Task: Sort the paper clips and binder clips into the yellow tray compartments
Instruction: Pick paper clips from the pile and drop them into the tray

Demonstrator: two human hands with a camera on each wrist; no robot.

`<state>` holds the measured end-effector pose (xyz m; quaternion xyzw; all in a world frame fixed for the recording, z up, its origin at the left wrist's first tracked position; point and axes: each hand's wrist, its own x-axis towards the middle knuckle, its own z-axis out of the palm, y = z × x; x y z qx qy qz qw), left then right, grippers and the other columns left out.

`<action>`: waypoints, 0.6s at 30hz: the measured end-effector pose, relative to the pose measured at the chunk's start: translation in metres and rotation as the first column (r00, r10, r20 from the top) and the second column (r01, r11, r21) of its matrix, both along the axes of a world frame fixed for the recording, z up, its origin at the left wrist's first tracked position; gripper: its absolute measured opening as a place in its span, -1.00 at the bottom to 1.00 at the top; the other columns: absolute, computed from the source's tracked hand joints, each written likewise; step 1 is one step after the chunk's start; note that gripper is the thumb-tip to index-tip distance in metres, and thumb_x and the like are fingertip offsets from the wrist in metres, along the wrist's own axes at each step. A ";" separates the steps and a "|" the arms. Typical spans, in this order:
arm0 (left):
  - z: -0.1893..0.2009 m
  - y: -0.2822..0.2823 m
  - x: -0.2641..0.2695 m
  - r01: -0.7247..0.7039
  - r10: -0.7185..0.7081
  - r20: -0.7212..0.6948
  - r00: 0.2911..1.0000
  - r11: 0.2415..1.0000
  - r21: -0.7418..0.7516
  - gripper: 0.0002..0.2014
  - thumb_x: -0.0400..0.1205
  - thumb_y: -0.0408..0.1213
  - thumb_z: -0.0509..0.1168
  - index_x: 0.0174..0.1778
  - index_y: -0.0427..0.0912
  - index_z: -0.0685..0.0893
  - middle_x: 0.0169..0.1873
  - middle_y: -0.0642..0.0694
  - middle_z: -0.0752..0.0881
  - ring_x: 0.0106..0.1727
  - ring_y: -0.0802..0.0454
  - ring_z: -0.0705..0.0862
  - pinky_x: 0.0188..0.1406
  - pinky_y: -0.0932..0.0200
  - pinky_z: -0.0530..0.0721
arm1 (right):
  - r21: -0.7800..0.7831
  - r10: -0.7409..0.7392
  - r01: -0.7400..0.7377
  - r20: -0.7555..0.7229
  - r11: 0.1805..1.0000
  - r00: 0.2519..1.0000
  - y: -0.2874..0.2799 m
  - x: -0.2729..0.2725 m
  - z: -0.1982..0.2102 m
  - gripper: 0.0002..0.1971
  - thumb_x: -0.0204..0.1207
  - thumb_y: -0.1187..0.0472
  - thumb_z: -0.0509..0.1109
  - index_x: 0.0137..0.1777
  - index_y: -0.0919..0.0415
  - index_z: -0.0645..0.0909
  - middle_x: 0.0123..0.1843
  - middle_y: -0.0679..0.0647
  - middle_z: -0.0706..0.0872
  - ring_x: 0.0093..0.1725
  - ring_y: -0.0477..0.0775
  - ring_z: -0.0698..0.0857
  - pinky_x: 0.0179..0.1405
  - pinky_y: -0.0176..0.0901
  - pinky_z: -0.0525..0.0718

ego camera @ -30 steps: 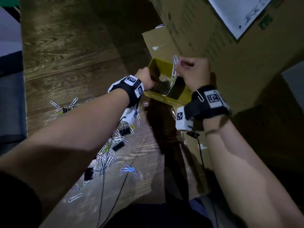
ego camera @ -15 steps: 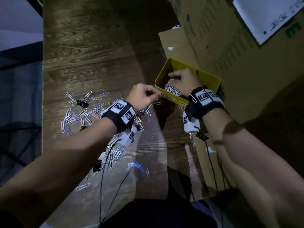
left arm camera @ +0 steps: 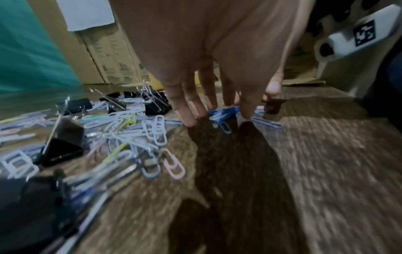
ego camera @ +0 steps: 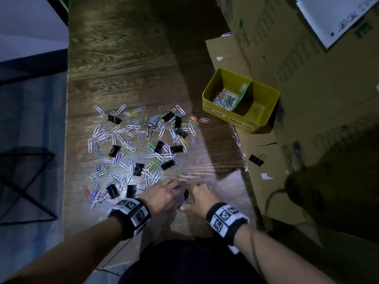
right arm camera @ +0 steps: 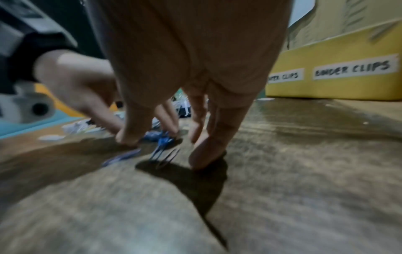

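Observation:
A yellow tray (ego camera: 211, 103) stands on cardboard at the right, labelled "paper clips" and "binder clips" (right arm camera: 352, 69). Its left compartment holds several paper clips (ego camera: 224, 99); the right compartment (ego camera: 255, 109) looks bare. A big scatter of coloured paper clips (ego camera: 123, 140) and black binder clips (ego camera: 114, 118) covers the wooden table. Both hands are low at the near edge. My left hand (ego camera: 162, 194) (left arm camera: 208, 92) reaches down with straight fingers onto a small bunch of blue paper clips (left arm camera: 222, 115) (right arm camera: 162, 141). My right hand (ego camera: 198, 198) (right arm camera: 196, 111) sets spread fingertips on the table around the same bunch.
Large cardboard boxes (ego camera: 297, 58) rise behind and right of the tray. One black binder clip (ego camera: 256, 160) lies apart on the flat cardboard sheet (ego camera: 266, 191). The table's left edge (ego camera: 66, 140) drops to a dark floor with a black frame. A cable runs at the right.
Both hands left the tray and came back down to the near edge of the table. The clips my right hand held over the tray are gone from it.

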<state>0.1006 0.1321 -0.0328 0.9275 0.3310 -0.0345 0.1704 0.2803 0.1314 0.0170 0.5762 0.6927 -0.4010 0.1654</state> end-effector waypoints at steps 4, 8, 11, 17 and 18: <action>-0.009 0.002 0.000 -0.018 0.016 0.020 1.000 0.997 0.075 -0.62 0.49 -0.16 0.14 0.12 -0.20 0.68 -0.10 -0.06 0.72 -0.07 0.02 0.51 -0.04 0.23 0.56 | 0.120 -0.011 0.007 0.036 0.993 0.999 -0.016 -0.021 -0.022 -0.68 0.55 0.18 0.36 0.26 0.29 0.53 0.19 0.30 0.63 0.18 0.36 0.64 0.16 0.11 0.61; -0.011 0.007 0.001 0.039 -0.036 -0.054 0.998 0.998 0.053 -0.78 0.45 -0.21 0.25 -0.13 -0.18 0.76 -0.24 -0.08 0.75 -0.25 -0.04 0.70 -0.11 0.19 0.53 | 0.200 0.029 -0.032 0.016 0.979 0.999 -0.021 -0.023 -0.030 -0.80 0.57 0.32 0.23 0.07 0.24 0.67 0.02 0.28 0.71 0.01 0.31 0.71 -0.03 0.07 0.69; -0.012 0.009 0.001 0.052 -0.047 -0.104 0.993 0.997 0.054 -0.79 0.36 -0.27 0.52 -0.13 -0.21 0.75 -0.29 -0.11 0.75 -0.32 -0.07 0.73 -0.32 0.19 0.71 | 0.217 0.033 -0.036 0.016 0.975 0.999 -0.022 -0.021 -0.030 -0.75 0.56 0.36 0.20 0.06 0.18 0.68 -0.08 0.28 0.72 -0.05 0.28 0.73 -0.13 0.01 0.67; 0.008 0.013 0.016 -0.041 0.034 -0.107 0.994 0.997 -0.069 -0.75 0.51 -0.32 0.37 0.08 -0.32 0.66 -0.11 -0.32 0.74 -0.14 -0.29 0.73 -0.18 0.01 0.73 | 0.274 0.114 -0.122 0.046 0.954 0.992 -0.026 -0.020 -0.031 -0.74 0.54 0.39 0.25 0.14 0.24 0.67 -0.10 0.29 0.73 -0.06 0.28 0.75 -0.15 0.03 0.70; 0.006 0.014 0.017 -0.104 0.084 -0.163 0.983 0.988 -0.118 -0.71 0.60 -0.31 0.24 0.23 -0.29 0.59 0.02 -0.34 0.71 0.01 -0.30 0.69 -0.02 -0.04 0.69 | 0.282 0.116 -0.129 0.060 0.951 0.991 -0.026 -0.020 -0.031 -0.74 0.53 0.39 0.26 0.17 0.26 0.65 -0.09 0.29 0.74 -0.04 0.30 0.74 -0.13 0.04 0.70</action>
